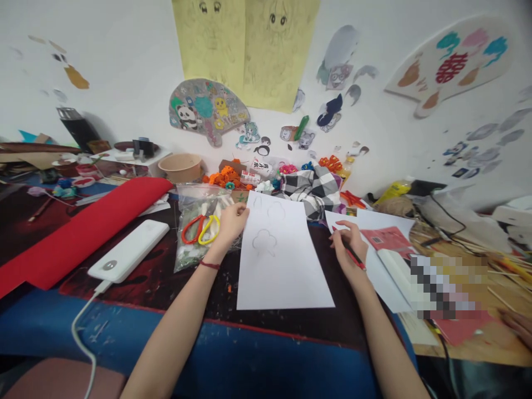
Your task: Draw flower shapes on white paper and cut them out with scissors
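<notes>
My left hand pinches the upper left edge of a white sheet of paper. Faint outlines of rounded, cloud-like shapes are drawn on the upper part of the sheet. Right of the paper, my right hand is closed around a red and black pen. The pen's upper end points down and right, and its tip is hard to make out by the fingers. Beside my left hand lie scissors with red and yellow handles, on a clear plastic bag of greenish bits.
A white power bank with a cable lies left, by a red roll. Behind the paper are a bowl, orange yarn pieces and checked cloth. More paper lies right. Another person's hand shows at the right edge.
</notes>
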